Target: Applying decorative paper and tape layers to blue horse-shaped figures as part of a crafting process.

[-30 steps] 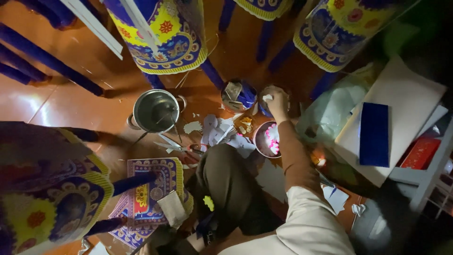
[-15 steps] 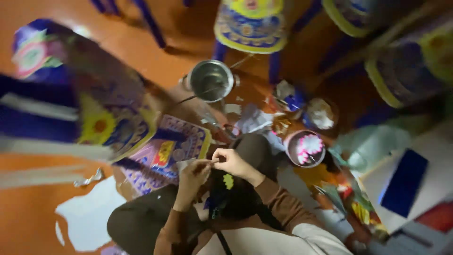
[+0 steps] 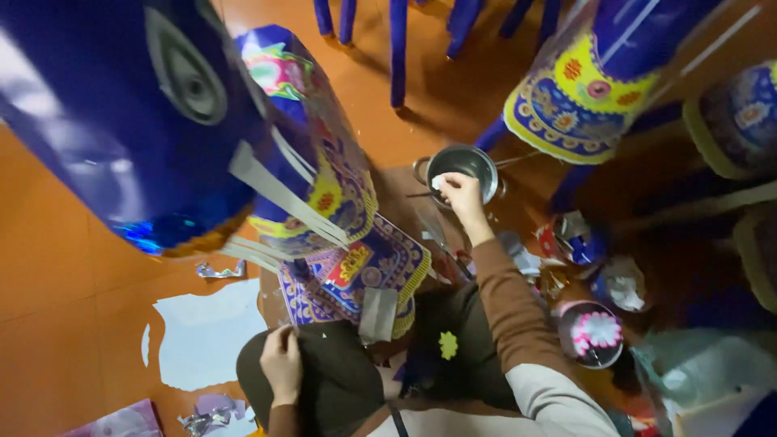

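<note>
My right hand (image 3: 459, 193) reaches forward over the rim of a small steel pot (image 3: 473, 163) and pinches a small white scrap of paper. My left hand (image 3: 281, 364) rests on my left knee, fingers curled, next to a patterned purple and yellow paper panel (image 3: 356, 271) with a grey paper strip (image 3: 377, 313) lying on it. A large blue paper horse figure (image 3: 162, 121) with white strips stands at my left.
Bowls with paper flowers (image 3: 595, 333) and paper scraps (image 3: 623, 285) sit on the floor at right. More blue and yellow paper figures (image 3: 583, 89) on blue legs stand beyond the pot. A white paper sheet (image 3: 206, 332) lies on the orange floor.
My hands were together at my lap; now the right hand has stretched out to the steel pot and the left has dropped onto my knee. The view swung left toward the horse figure.
</note>
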